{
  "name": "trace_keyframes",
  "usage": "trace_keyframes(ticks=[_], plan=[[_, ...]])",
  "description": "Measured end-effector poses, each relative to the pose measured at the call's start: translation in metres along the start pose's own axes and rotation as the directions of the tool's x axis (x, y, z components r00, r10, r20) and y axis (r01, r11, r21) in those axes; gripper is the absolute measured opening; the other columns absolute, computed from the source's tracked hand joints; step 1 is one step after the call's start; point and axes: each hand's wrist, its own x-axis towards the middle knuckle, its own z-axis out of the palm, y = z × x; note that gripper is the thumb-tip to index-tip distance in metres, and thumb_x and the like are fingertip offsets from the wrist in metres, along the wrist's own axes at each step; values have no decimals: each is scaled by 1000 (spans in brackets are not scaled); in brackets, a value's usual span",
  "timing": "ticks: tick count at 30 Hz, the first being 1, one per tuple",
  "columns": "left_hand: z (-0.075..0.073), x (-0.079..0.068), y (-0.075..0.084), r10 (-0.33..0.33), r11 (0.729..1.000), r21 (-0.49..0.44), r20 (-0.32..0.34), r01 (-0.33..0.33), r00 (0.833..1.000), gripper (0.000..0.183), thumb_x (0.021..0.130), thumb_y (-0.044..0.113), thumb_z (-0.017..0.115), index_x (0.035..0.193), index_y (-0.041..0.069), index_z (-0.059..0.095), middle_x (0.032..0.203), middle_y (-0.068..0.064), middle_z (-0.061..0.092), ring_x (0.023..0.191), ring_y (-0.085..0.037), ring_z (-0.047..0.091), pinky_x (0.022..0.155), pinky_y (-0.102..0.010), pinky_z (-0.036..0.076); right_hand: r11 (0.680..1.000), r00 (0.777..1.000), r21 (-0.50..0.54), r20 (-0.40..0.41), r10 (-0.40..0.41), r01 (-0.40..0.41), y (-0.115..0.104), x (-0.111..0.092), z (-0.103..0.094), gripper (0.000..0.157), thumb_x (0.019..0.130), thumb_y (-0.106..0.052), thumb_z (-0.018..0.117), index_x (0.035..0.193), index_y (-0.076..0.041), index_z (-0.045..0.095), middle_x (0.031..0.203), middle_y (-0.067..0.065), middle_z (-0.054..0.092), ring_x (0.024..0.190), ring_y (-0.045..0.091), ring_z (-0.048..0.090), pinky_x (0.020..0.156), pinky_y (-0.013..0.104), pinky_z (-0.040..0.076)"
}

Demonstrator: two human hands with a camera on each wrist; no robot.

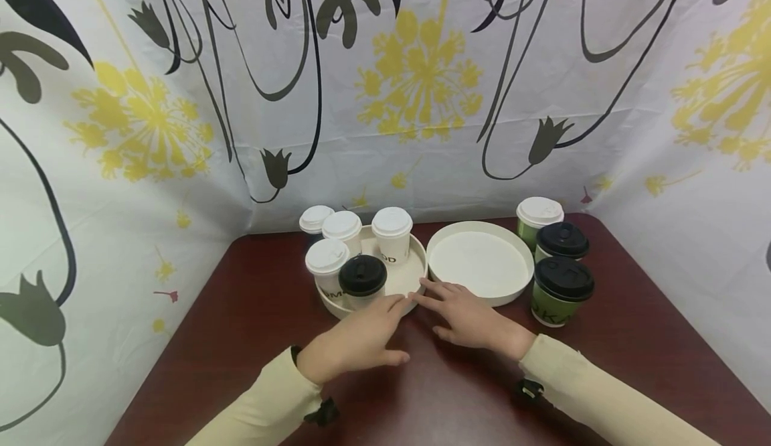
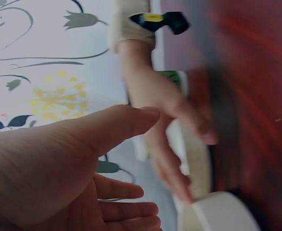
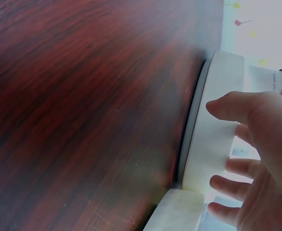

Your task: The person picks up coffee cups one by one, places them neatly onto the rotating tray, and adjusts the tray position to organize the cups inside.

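My left hand [image 1: 361, 335] reaches over the front edge of the left round tray [image 1: 415, 268], fingers extended and thumb apart. Close beside it, a black-lidded cup [image 1: 363, 278] stands in that tray, along with several white-lidded cups [image 1: 392, 232]. My right hand [image 1: 472, 315] has its fingers spread near the place where the two trays meet, fingertips by the left tray's rim. Beyond it lies the right round tray [image 1: 480, 262], its pale base showing. In the right wrist view, the right hand [image 3: 256, 159] overlaps a tray's white side wall [image 3: 213, 130], with nothing gripped.
On the right stand a green cup with a black lid [image 1: 563, 292], another black-lidded cup [image 1: 563, 242] and a white-lidded green cup [image 1: 539, 218]. A dark cup with a white lid [image 1: 316, 220] is at back left. Patterned cloth [image 1: 385, 111] encloses the dark red table [image 1: 241, 339].
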Motion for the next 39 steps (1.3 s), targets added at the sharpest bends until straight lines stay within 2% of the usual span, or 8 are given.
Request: trace_keyframes(ticks=[6,11,26,39], plan=[[21,-4,0,-70,997,-11,49,71,996,90,84,46,75,150,0,34,150,-19,45,140,-28,46,112,-40,44,1000,1000,-5,2,-4,4,-1,0,1,70,86,-26,73,150,-22,44,155,18,41,135,37,50,108,55,43],[28,-10,1,-115,993,-26,87,118,990,92,84,46,75,150,-2,33,153,-21,41,143,-30,42,114,-41,42,1000,1000,-12,2,-2,2,-2,0,0,71,86,-26,74,150,-23,44,155,18,41,136,37,50,108,55,43],[37,-7,-4,-93,995,28,-9,93,996,83,84,45,76,143,-2,41,140,-16,51,131,-25,51,107,-38,48,1000,1000,-13,23,-1,2,-3,2,-2,70,86,-27,73,150,-25,44,154,16,43,138,34,49,109,55,42],[32,-8,-5,-75,996,53,-9,76,997,79,82,43,78,138,-1,45,128,-13,54,120,-23,53,102,-35,50,1000,1000,7,20,3,-3,11,5,-8,65,86,-24,73,147,-23,48,155,14,43,136,36,49,108,56,42]])
